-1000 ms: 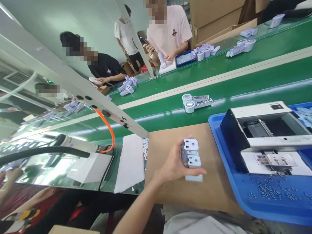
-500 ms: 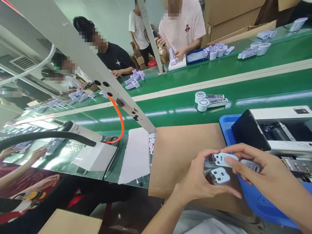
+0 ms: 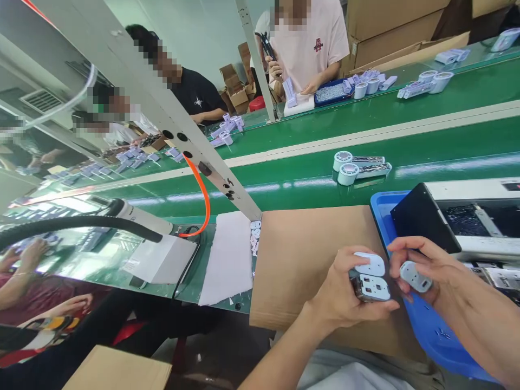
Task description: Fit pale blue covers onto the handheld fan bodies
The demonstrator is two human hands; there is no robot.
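Two small parts with pale blue faces are in my left hand (image 3: pixel 341 292): an upper rounded part (image 3: pixel 370 264) under the thumb and forefinger, and a lower part (image 3: pixel 374 288) with dark square openings right below it. My right hand (image 3: pixel 439 276) is closed on a grey-blue oval piece (image 3: pixel 416 276), just right of those parts and apart from them. Both hands are over the right edge of a brown cardboard sheet (image 3: pixel 300 254). The inner sides of the held parts are hidden by my fingers.
A blue tray (image 3: pixel 426 330) at the right holds metal parts and a white-and-black device (image 3: pixel 479 216). Two pale blue round-headed units (image 3: pixel 348 173) lie on the green belt (image 3: pixel 284 189). A slanted metal post (image 3: pixel 203 157) and white box (image 3: pixel 162 257) stand left. People sit across.
My hands have moved apart. The upper pale blue part now lies flatter over the lower one in my left hand, and my right fingers have come off it. The view has shifted slightly.
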